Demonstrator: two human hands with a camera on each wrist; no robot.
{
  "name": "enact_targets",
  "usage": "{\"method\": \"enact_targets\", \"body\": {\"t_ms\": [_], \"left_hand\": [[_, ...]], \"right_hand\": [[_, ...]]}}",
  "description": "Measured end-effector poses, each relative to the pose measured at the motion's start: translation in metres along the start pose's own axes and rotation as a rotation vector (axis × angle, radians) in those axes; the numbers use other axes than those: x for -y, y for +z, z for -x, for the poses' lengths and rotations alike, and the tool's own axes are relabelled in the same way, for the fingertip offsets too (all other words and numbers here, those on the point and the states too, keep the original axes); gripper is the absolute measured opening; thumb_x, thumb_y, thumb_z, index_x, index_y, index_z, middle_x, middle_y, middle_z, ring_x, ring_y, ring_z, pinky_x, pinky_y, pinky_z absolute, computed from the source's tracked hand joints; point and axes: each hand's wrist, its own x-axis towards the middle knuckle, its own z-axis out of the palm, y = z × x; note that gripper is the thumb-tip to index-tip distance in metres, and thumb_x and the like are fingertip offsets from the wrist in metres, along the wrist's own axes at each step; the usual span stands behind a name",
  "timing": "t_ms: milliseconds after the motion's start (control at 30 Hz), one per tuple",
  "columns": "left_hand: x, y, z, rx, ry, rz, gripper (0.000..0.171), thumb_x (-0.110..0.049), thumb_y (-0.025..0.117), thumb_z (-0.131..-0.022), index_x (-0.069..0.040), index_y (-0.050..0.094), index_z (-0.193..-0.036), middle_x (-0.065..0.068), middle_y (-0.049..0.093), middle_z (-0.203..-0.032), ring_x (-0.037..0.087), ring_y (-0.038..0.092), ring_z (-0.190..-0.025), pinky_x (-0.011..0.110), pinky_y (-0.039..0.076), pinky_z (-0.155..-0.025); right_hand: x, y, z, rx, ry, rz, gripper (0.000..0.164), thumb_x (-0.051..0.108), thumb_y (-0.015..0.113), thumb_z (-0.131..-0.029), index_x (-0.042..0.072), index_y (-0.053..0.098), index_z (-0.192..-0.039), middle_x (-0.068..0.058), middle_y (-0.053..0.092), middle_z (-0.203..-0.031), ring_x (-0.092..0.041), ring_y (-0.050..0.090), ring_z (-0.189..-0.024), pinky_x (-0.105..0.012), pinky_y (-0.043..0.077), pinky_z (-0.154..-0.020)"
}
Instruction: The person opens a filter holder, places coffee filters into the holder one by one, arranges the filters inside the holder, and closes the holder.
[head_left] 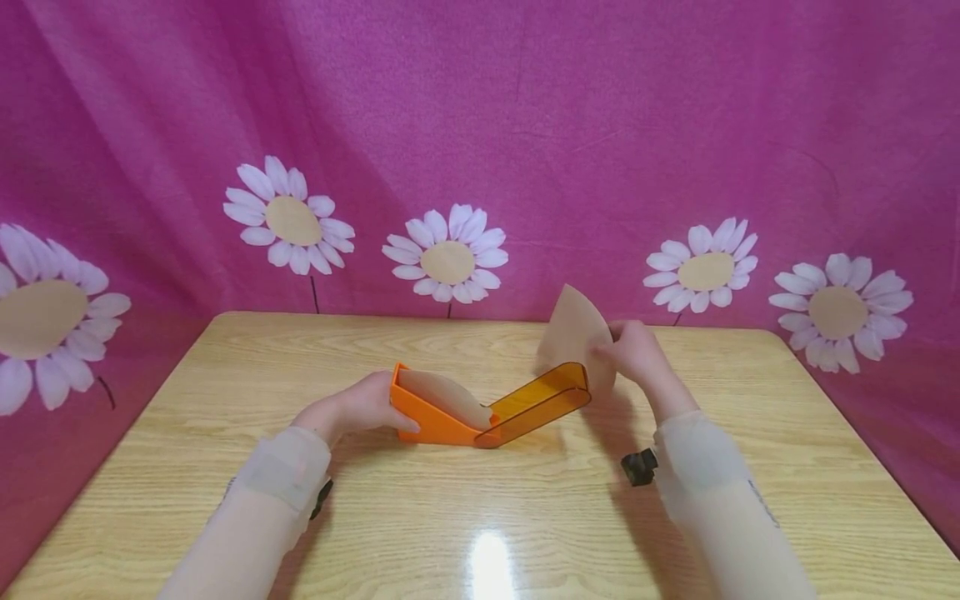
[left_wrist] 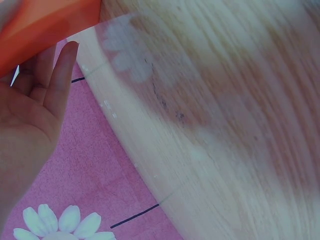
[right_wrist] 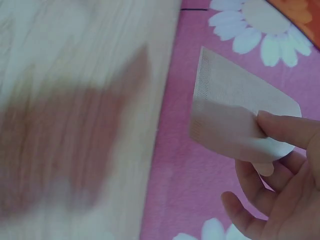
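Observation:
An orange coffee filter case sits on the table, its see-through amber lid swung out to the right. Tan paper filters show inside it. My left hand grips the case at its left end, the thumb along the near side; the left wrist view shows fingers under the orange wall. Above and behind the lid, my right hand pinches one paper coffee filter by its edge. In the right wrist view this filter has a crimped seam and lies between thumb and fingers.
The wooden table ends at a pink cloth printed with several white flowers, which hangs behind and at both sides. Small black cameras sit at the wrists.

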Motion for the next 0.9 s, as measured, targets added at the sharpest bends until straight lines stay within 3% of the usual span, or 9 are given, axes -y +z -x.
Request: {"method": "enact_targets", "body": {"t_ms": [333, 500, 900], "left_hand": [[0.001, 0.001, 0.001, -0.021, -0.035, 0.008, 0.047, -0.013, 0.076, -0.073, -0.014, 0.054, -0.114, 0.001, 0.062, -0.103, 0.018, 0.055, -0.09, 0.031, 0.044, -0.09], [0.0, 0.0, 0.002, -0.019, -0.026, 0.003, 0.047, -0.013, 0.076, -0.073, -0.013, 0.054, -0.115, 0.002, 0.062, -0.102, 0.018, 0.055, -0.089, 0.032, 0.044, -0.09], [0.002, 0.0, 0.0, -0.007, -0.011, -0.012, 0.047, -0.015, 0.076, -0.073, -0.012, 0.054, -0.114, 0.002, 0.062, -0.101, 0.016, 0.056, -0.088, 0.029, 0.044, -0.087]], "right_hand": [[0.02, -0.009, 0.007, -0.037, -0.048, 0.015, 0.032, 0.016, 0.058, -0.086, -0.006, 0.06, -0.109, -0.024, 0.065, -0.102, -0.028, 0.058, -0.086, -0.036, 0.05, -0.075], [0.031, -0.014, 0.011, -0.048, -0.048, -0.008, 0.035, 0.016, 0.059, -0.087, -0.005, 0.059, -0.115, -0.026, 0.063, -0.111, -0.032, 0.061, -0.096, -0.043, 0.051, -0.083], [0.055, -0.017, 0.021, -0.046, -0.084, -0.042, 0.034, 0.018, 0.06, -0.088, -0.003, 0.058, -0.116, -0.024, 0.064, -0.113, -0.032, 0.062, -0.098, -0.043, 0.051, -0.085]]}}
